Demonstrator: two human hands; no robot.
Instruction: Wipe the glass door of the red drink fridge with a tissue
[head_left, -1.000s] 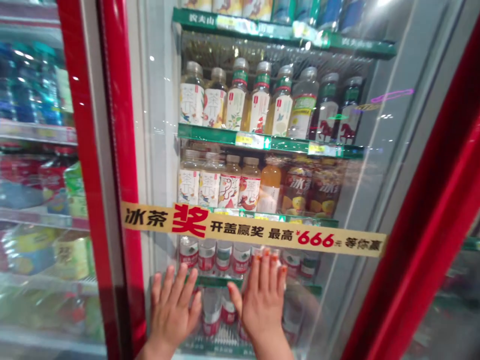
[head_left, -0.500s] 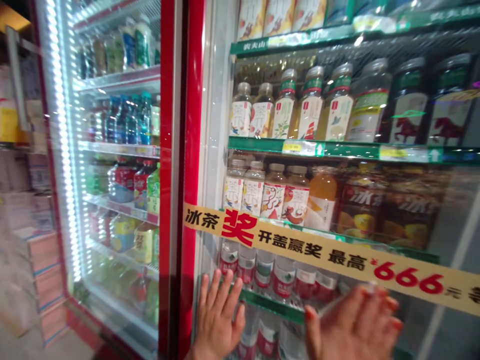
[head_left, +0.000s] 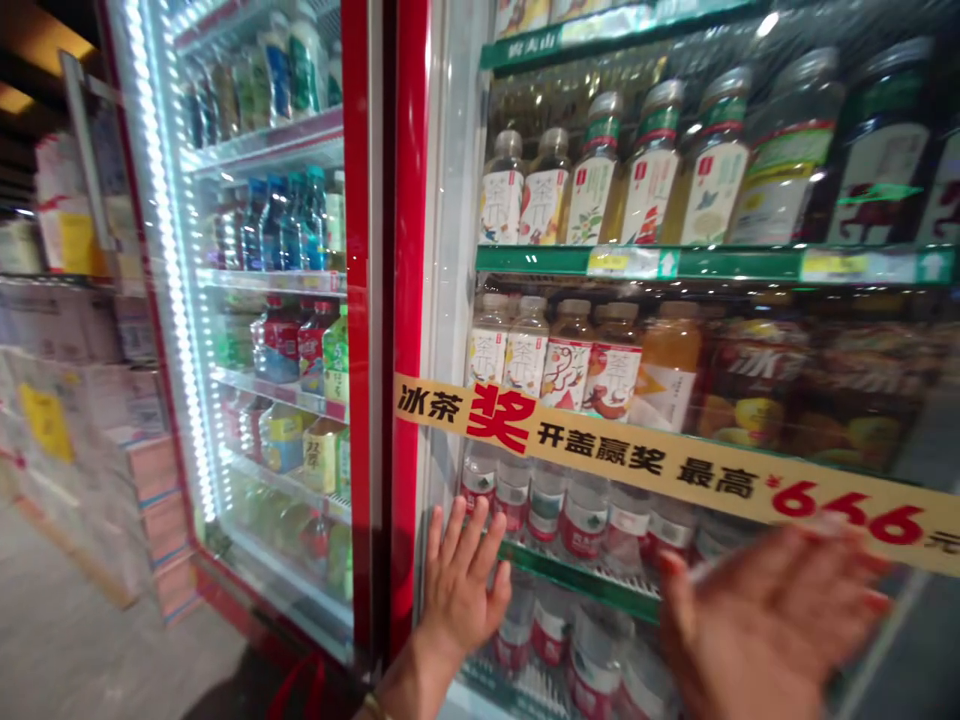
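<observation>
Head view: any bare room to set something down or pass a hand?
Floor before the pink boxes, left of the lit cooler, looks bare. A hand might pass between left hand and right hand, below the banner. Crowded: green shelves, packed with bottles.

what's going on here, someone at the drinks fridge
A person has both hands raised before a red-framed glass door of a drinks cooler. The left hand is spread, palm towards the glass. The right hand, blurred, is below the yellow strip's red figures; whether it touches is unclear. Neither visibly holds anything. Bottles stand on shelves behind the glass.
</observation>
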